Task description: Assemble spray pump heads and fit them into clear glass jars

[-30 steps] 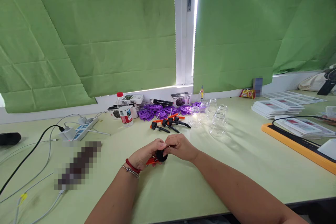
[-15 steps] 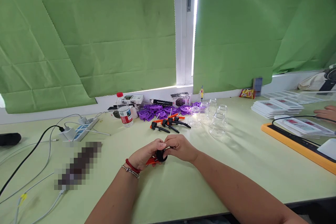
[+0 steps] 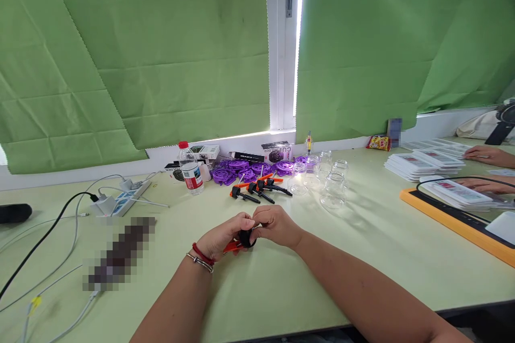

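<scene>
Head: pale table (image 3: 257, 300), green curtains (image 3: 177, 53).

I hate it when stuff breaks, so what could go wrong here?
The black-and-orange piece between the left hand and right hand might slip onto the table. The clear jars stand close together, so a bump could knock one into another. The upright bottle might tip if bumped.

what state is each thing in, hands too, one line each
held black-and-orange piece: gripped, partly hidden
left hand: closed around it
right hand: fingers bent against it, exact grip hidden
other black-and-orange pieces: lying together
purple parts: heaped
clear jars: standing, necks up
bottle: upright, red cap on
power strip: plugs in
green curtains: drawn, gap between
</scene>
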`<state>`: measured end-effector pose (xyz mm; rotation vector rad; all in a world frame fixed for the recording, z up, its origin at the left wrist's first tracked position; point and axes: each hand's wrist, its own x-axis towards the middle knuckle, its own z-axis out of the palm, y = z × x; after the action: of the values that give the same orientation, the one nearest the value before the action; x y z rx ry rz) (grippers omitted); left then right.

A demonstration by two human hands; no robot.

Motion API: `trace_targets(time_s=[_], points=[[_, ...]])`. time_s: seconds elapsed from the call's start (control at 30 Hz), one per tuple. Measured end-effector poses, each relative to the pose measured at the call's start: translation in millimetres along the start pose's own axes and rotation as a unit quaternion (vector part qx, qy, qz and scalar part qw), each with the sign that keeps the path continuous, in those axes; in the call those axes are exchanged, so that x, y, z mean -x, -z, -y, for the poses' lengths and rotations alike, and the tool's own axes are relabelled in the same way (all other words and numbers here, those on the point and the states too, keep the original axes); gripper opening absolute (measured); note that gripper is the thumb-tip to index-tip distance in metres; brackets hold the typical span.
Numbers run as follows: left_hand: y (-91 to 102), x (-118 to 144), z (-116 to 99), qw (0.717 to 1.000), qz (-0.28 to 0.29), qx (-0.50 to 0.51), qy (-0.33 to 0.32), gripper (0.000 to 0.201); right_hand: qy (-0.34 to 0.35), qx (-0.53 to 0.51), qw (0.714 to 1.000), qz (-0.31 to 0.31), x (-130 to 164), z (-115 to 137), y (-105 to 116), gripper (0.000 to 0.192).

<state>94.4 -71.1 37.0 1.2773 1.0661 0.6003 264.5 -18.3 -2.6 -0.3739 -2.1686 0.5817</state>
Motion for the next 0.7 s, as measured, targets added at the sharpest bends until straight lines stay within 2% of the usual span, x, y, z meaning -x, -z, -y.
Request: trace_targets(time_s=[0.37,0.5,0.7], points=[[1.4,-0.2,1.9,1.000,0.001,0.003,0.000,0.038,-0.009,0.030,0.999,-0.003,1.6,-2.9,-1.4,0.036],[0.9,-0.1,1.4,1.000,-0.005,0.001,0.003,0.039,-0.024,-0.012,1.000,-0.005,1.4,-0.9,-2.7,0.033],[1.2,-1.2,1.8,1.000,-0.006,-0.001,0.005,0.040,-0.052,-0.054,0.997,-0.015,-0.9,1.8,-2.8,0.040]])
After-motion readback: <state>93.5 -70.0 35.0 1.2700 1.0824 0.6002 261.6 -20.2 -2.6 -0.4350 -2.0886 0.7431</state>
